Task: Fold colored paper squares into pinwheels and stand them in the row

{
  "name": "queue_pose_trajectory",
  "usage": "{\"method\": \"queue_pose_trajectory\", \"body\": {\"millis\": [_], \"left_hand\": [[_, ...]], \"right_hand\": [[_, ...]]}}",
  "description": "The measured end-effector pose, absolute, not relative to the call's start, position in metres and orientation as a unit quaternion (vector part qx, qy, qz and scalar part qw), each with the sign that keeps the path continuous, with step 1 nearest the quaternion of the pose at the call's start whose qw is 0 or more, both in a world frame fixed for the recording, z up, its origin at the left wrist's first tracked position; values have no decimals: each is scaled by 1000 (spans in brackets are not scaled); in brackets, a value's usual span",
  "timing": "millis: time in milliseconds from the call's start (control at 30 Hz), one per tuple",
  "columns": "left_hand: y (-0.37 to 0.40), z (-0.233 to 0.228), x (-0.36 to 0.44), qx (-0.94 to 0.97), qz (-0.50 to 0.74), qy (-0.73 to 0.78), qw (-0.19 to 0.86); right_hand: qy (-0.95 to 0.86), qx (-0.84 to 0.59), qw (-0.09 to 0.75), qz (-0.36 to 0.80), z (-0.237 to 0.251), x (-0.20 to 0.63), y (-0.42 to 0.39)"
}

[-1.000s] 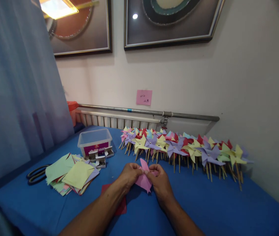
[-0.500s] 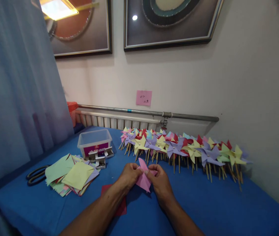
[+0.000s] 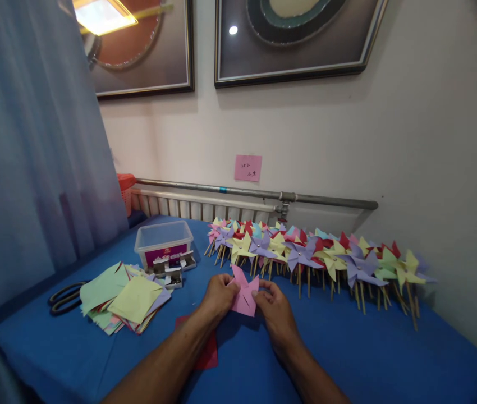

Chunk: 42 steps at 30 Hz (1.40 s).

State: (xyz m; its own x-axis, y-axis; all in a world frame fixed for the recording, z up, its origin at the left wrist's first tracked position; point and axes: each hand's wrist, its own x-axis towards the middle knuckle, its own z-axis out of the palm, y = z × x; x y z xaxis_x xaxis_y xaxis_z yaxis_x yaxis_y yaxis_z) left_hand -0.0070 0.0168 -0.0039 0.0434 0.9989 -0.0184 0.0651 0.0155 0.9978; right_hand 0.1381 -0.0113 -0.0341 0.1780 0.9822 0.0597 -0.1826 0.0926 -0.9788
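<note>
Pink paper [image 3: 244, 297] turned | hands: 2, left hand [image 3: 218, 295], right hand [image 3: 276, 311]

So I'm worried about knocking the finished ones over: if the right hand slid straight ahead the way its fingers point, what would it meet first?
The right hand, which grips the pink paper pinwheel, points up and away toward the wall. It would probably first meet the row of finished pinwheels, most likely their wooden sticks, though depth is hard to judge.

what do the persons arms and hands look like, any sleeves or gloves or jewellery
Both forearms are bare as far as the frame shows, with no sleeve in view. The left hand and right hand wear no gloves, and no ring, watch or bracelet can be seen on either.
</note>
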Motion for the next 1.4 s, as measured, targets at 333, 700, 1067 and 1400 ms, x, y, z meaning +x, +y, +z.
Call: {"method": "queue_pose_trajectory", "body": {"millis": [333, 700, 1067, 1400], "left_hand": [[18, -1, -6, 475, 483, 526, 514], [21, -7, -9, 513, 490, 531, 464], [20, -8, -9, 545, 472, 532, 444], [14, -6, -3, 511, 466, 515, 507]], "right_hand": [[-426, -384, 624, 531, -25, 134, -20], [-581, -464, 532, 405, -7, 136, -33], [-638, -455, 487, 386, 0, 148, -32], [-551, -467, 568, 394, -15, 140, -24]]}}
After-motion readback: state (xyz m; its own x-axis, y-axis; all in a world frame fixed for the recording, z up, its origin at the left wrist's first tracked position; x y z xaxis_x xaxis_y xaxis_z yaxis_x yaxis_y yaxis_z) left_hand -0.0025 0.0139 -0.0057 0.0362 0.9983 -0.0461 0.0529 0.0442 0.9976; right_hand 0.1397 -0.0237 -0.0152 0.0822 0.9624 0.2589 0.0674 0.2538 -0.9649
